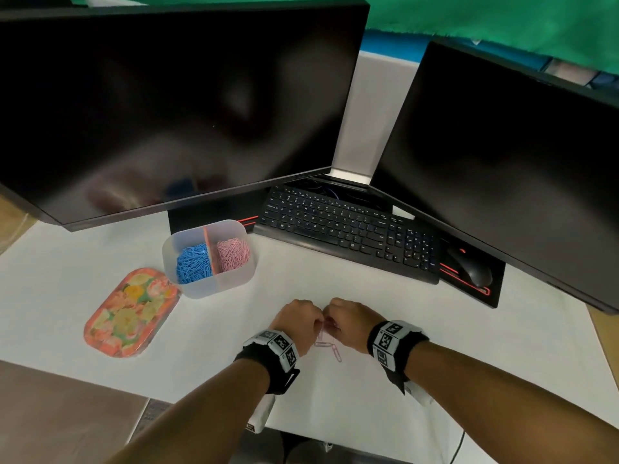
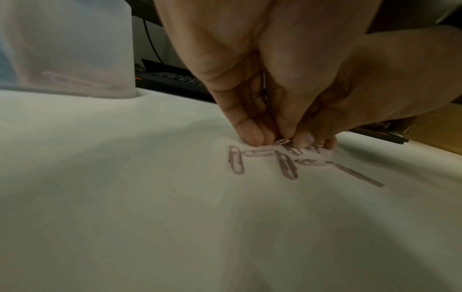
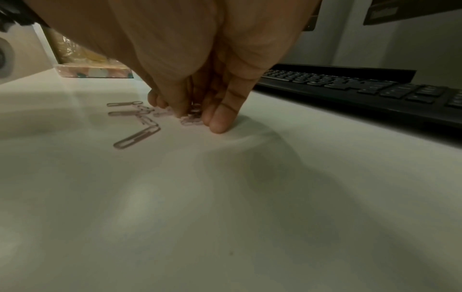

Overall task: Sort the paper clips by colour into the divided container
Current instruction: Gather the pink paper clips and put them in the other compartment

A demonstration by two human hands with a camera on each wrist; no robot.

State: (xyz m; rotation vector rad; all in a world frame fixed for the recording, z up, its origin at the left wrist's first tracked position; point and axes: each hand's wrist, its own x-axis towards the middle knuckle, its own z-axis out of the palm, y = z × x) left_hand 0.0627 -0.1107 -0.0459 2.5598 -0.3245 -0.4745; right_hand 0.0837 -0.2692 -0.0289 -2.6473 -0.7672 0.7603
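Observation:
Both hands meet fingertip to fingertip over a small scatter of pink paper clips [image 1: 330, 349] on the white table. My left hand [image 1: 315, 324] points down and pinches a pink clip [image 2: 281, 141] at the table surface. My right hand [image 1: 335, 324] faces it, with fingers curled onto the pink clips [image 3: 192, 119] beneath them and its thumb tip on the table. Several loose pink clips [image 2: 287, 166] lie just in front of the fingers. The translucent divided container [image 1: 234, 283] stands to the back left, with blue clips [image 1: 194, 262] in its left half and pink clips [image 1: 232, 252] in its right half.
A floral oval lid [image 1: 130, 313] lies left of the container. A black keyboard [image 1: 348, 229] and mouse [image 1: 474, 267] sit behind the hands, under two dark monitors [image 1: 167, 105]. The table's front edge runs close below my forearms.

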